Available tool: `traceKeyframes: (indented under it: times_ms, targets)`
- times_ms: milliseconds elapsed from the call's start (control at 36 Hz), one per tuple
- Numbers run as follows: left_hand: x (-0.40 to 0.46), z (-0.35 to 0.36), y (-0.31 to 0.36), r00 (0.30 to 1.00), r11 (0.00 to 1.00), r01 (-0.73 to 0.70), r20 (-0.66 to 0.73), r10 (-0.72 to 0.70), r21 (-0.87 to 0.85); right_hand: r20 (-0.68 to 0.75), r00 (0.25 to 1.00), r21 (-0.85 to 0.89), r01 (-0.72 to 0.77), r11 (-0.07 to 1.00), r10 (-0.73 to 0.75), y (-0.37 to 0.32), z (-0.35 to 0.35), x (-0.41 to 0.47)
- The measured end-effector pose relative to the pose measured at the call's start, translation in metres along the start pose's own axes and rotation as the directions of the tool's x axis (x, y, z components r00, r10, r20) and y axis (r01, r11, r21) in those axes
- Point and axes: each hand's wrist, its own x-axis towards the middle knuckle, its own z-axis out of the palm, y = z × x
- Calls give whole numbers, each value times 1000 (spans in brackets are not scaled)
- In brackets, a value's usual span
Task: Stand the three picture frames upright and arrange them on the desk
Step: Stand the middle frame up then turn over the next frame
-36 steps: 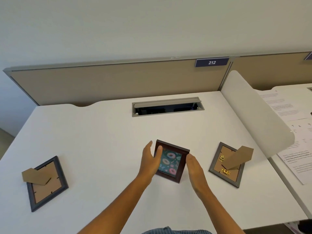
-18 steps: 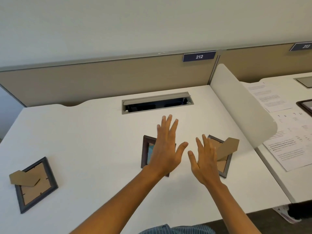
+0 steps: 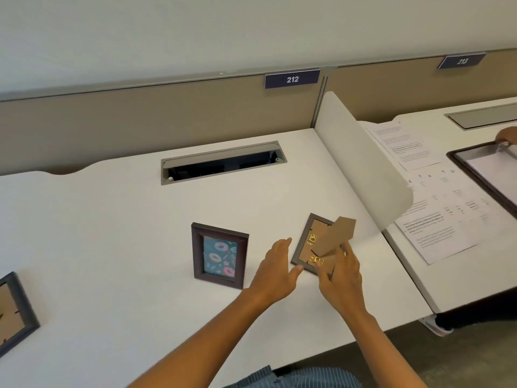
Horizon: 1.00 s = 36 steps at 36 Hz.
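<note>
A dark brown frame (image 3: 219, 254) with a donut picture stands upright in the middle of the white desk (image 3: 112, 233), free of both hands. To its right a grey frame (image 3: 312, 236) lies face down, its cardboard stand (image 3: 337, 233) sticking up. My left hand (image 3: 275, 271) is open, its thumb touching that frame's near left corner. My right hand (image 3: 340, 271) rests on the frame's near edge, fingers under the stand. A third, blue-grey frame (image 3: 14, 309) lies face down at the far left edge, partly cut off.
A cable slot (image 3: 223, 162) is set in the desk behind the frames. A white curved divider (image 3: 363, 163) rises at the desk's right edge. Beyond it lie printed papers (image 3: 442, 208) and a dark clipboard (image 3: 486, 169), with another person's hand (image 3: 507, 137).
Both hands let go of the brown frame, which now stands upright alone, and moved right onto the face-down grey frame. The camera view swung to the right.
</note>
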Motion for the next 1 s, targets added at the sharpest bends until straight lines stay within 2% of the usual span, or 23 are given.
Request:
traceKeyframes:
  times_ms: [222, 472, 583, 694, 778, 861, 1000]
  targets:
    - [17, 30, -5, 986, 986, 164, 40, -162, -40, 116, 971, 50, -218, 975, 211, 24, 12, -9]
    - [21, 48, -1, 971, 974, 225, 68, -227, 34, 131, 957, 63, -268, 961, 258, 22, 19, -12]
    - [23, 53, 1, 973, 975, 220, 61, -222, 35, 118, 949, 175, -309, 935, 292, 19, 21, -11]
    - [27, 55, 5, 978, 974, 209, 13, -209, -90, 131, 920, 365, -391, 845, 370, 15, 20, -9]
    - [28, 54, 10, 969, 958, 240, -17, -246, -158, 117, 914, 472, -395, 788, 388, 11, 16, -10]
    - [26, 52, 12, 963, 944, 256, -32, -268, -207, 113, 909, 491, -401, 773, 400, 15, 11, -9]
    - [23, 45, 6, 970, 960, 217, -72, -233, -174, 61, 940, 433, -327, 840, 335, 23, 1, -10]
